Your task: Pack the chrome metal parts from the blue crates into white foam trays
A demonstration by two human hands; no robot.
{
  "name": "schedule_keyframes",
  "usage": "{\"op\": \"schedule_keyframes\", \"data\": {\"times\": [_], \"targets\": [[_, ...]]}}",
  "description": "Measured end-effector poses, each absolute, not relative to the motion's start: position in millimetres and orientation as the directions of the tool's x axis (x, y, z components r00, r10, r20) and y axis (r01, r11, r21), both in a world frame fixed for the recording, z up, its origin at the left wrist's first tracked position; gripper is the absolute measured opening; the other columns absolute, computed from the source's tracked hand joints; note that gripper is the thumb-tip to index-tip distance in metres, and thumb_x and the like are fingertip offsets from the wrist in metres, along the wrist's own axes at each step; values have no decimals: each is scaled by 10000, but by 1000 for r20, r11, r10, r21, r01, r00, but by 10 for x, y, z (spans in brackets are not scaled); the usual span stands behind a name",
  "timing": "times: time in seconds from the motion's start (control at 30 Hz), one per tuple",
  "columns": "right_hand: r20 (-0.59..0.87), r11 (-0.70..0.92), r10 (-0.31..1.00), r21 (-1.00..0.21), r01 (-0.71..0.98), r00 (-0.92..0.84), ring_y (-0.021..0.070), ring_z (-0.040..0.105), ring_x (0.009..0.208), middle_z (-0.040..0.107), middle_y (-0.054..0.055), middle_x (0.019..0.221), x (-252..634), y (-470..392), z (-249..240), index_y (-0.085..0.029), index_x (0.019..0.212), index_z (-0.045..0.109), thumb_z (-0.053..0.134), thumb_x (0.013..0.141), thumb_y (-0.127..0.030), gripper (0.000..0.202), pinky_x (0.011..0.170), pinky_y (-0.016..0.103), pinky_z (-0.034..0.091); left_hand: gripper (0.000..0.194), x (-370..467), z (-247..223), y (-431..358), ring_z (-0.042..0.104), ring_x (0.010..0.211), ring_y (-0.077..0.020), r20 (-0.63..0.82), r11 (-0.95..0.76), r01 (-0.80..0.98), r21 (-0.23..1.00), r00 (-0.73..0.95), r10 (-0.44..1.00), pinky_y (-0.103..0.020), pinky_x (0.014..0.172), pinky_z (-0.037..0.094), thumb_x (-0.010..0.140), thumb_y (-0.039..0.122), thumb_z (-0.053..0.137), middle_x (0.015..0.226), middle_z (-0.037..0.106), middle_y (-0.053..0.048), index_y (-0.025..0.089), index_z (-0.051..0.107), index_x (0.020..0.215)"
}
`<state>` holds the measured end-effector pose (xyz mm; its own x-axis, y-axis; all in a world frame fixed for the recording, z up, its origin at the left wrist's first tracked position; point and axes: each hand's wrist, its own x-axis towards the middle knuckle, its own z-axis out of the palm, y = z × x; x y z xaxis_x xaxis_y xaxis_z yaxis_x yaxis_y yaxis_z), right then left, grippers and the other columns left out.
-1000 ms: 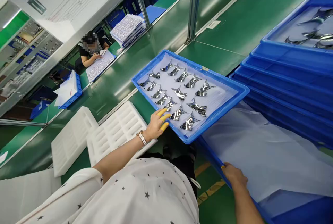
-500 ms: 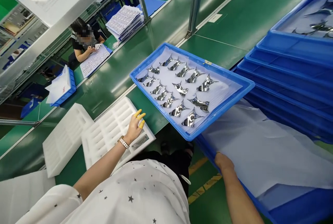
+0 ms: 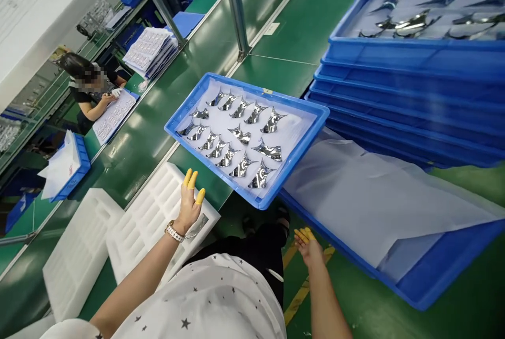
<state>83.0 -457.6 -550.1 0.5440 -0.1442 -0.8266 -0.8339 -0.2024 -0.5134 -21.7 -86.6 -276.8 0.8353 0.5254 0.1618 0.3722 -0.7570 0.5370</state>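
My left hand [image 3: 190,206], with yellow finger cots on its fingertips, is raised over the near end of a white foam tray [image 3: 140,223] with rows of slots. Its fingers are spread and hold nothing. One shiny metal piece [image 3: 197,227] lies in the foam just below it. Beyond that hand, a blue tray [image 3: 256,201] lined with white sheet carries several curved, pointed, mirror-like metal parts [image 3: 260,176]. My right hand [image 3: 310,247], also in finger cots, hangs beside a lower blue tray [image 3: 424,297] covered by a loose white sheet [image 3: 366,197]. Its fingers are extended, apart from the tray.
A second foam tray [image 3: 79,255] leans at the left. On the right rises a stack of blue trays [image 3: 410,97], the top one bearing metal parts. A metal post [image 3: 235,10] stands on the green bench [image 3: 284,73]. Across it, a co-worker [image 3: 92,92] sits handling small parts.
My right hand has come off the edge of the lower blue tray. My left hand's fingers now point more upward. The view has turned to the right.
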Motion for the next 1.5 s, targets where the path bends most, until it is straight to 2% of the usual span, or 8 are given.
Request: {"op": "schedule_keyframes", "data": {"times": [0.2, 0.43, 0.7, 0.97, 1.2, 1.33, 1.43, 1.5], "targets": [[-934, 470, -197, -357, -807, 298, 167, 683, 854, 641, 16, 826, 1228, -4624, -6150, -253, 829, 490, 366, 864, -198, 140, 841, 375, 592, 556, 145, -2654, -1172, 240, 1533, -340, 117, -939, 183, 292, 967, 225, -603, 1217, 217, 1047, 411, 436, 1697, 161, -131, 320, 315, 1582], [-975, 732, -133, -216, -646, 176, 148, 679, 933, 635, 20, 861, 1359, -4647, -6439, -241, 841, 499, 311, 875, -115, 228, 894, 343, 576, 539, 296, -2777, -1260, 269, 1523, -318, 17, -943, 213, 255, 974, 225, -601, 1204, 268, 1056, 389, 419, 1677, 214, -138, 317, 315, 1580], [-969, 673, -165, -248, -697, 186, 163, 679, 1022, 657, 76, 1078, 1281, -4816, -6445, -244, 914, 539, 367, 898, -184, 183, 886, 323, 608, 537, 360, -2808, -1303, 237, 1538, -315, 55, -932, 204, 301, 972, 230, -598, 1221, 278, 1055, 379, 419, 1673, 213, -131, 310, 317, 1577], [-967, 475, -135, -256, -842, 218, 149, 635, 1204, 593, 112, 1373, 1091, -4656, -6417, -238, 1088, 557, 251, 877, -116, 391, 943, 335, 586, 565, 311, -2863, -1210, 244, 1538, -330, 68, -938, 140, 318, 983, 170, -609, 1202, 328, 1040, 325, 455, 1666, 213, -149, 304, 292, 1581], [-972, 126, 26, -230, -965, 235, 326, 703, 1052, 695, 165, 1065, 987, -4254, -5854, -175, 893, 595, 575, 720, -160, 174, 860, 501, 611, 609, 281, -2904, -1155, 261, 1532, -331, 114, -899, 90, 428, 982, 152, -637, 1198, 333, 1017, 298, 486, 1634, 281, -161, 294, 277, 1589], [-870, 44, 175, -460, -887, 461, 336, 694, 1063, 685, 137, 1180, 1029, -4118, -5144, -202, 1107, 627, 739, 689, -399, 476, 818, 456, 613, 593, 120, -2918, -984, 330, 1500, -324, 136, -805, 190, 561, 939, 316, -643, 1197, 329, 999, 297, 514, 1638, 292, -157, 297, 338, 1565], [-684, 117, 293, -667, -736, 668, 320, 617, 1223, 517, 76, 1496, 1126, -3985, -4561, -340, 1363, 522, 703, 700, -676, 765, 789, 398, 611, 569, -116, -2981, -817, 338, 1502, -311, 133, -699, 301, 649, 859, 494, -629, 1204, 322, 988, 298, 523, 1628, 320, -156, 280, 390, 1540], [-607, 76, 335, -745, -663, 720, 320, 525, 1335, 396, 16, 1597, 1208, -3788, -4244, -423, 1436, 451, 697, 687, -709, 838, 796, 391, 607, 546, -307, -3037, -709, 348, 1501, -297, 126, -620, 355, 700, 793, 596, -610, 1209, 320, 974, 289, 530, 1617, 346, -150, 267, 437, 1511]]}}
